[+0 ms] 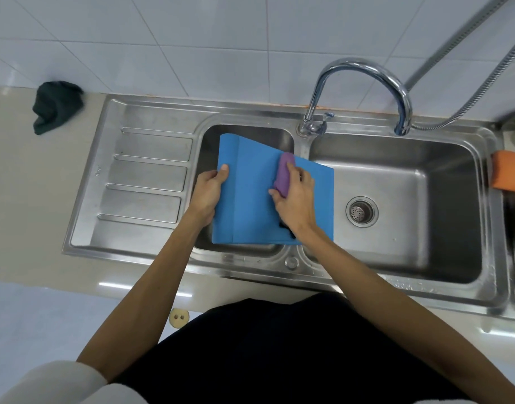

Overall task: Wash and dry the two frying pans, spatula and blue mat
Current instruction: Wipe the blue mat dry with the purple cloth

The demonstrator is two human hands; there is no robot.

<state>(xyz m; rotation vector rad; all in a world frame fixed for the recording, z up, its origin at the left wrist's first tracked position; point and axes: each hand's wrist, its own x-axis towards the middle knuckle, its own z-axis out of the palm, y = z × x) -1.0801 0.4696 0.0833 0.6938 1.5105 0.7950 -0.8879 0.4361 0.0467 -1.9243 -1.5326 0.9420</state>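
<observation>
Two bare arms reach forward over the sink [145,228]. Far left, a dark cloth [56,106] lies crumpled on the desk [23,185]. The left hand [208,191] grips the left edge of the mat [250,211], thumb on top and the fingers curled under it, out of sight. The mat lies tilted over the small basin, its right edge past the divider, above the large basin. The right hand [298,199], wrist bent, presses a purple sponge [283,176] onto the mat's upper middle, its fingers [297,171] curled round the sponge. Further right stand the tap [364,68] and, at the sink's rim, an orange sponge [510,174].
</observation>
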